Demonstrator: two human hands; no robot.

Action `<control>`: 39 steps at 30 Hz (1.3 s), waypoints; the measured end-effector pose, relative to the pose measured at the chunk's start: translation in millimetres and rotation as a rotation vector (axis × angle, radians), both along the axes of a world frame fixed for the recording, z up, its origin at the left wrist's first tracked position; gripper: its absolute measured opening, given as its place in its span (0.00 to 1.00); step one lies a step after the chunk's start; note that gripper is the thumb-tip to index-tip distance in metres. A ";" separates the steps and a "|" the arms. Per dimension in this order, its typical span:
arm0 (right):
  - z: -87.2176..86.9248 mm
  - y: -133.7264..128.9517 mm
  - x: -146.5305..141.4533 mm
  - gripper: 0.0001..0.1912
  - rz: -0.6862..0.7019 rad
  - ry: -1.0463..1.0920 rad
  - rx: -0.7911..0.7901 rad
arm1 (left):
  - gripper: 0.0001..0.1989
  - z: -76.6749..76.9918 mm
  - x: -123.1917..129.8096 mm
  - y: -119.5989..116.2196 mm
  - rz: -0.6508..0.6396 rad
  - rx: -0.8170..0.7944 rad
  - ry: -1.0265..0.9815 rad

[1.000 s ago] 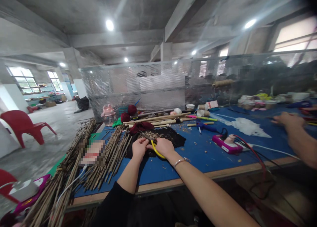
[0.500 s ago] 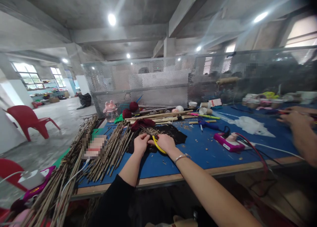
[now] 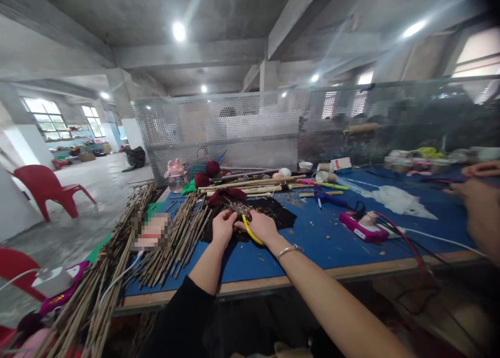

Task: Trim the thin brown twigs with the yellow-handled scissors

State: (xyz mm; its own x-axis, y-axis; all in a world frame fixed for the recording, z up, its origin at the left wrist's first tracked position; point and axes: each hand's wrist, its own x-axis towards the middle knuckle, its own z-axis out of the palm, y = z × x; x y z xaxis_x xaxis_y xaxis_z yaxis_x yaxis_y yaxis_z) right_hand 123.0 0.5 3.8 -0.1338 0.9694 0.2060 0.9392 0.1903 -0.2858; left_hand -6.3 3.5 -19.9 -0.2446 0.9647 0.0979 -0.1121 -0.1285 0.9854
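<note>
We get glary ceiling lamps (image 3: 179,32) plus daylight from the windows (image 3: 45,117), murky dark under the table (image 3: 316,246), and our right edge's pretty blurry.

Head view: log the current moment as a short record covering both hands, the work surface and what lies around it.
Left hand: fingers pinched together beside the tool; anything between them is too small to tell
Right hand: closed around a yellow-handled tool
Beneath hands: black sheet strewn with pale scraps
Surface: blue tabletop
Left of hands: brown sticks
Right of hands: purple power strip, crumpled white plastic
Far right: co-worker's hands, partly cut off
</note>
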 end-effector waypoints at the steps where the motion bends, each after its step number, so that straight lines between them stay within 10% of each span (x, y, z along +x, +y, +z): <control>1: 0.3 0.0 -0.1 0.35 -0.006 0.003 0.007 | 0.15 0.7 0.6 -0.7 -0.009 -0.009 -0.008; 39: -6.4 8.6 3.5 0.35 0.008 -0.055 0.018 | 0.12 3.7 -2.2 -3.5 -0.017 -0.158 -0.009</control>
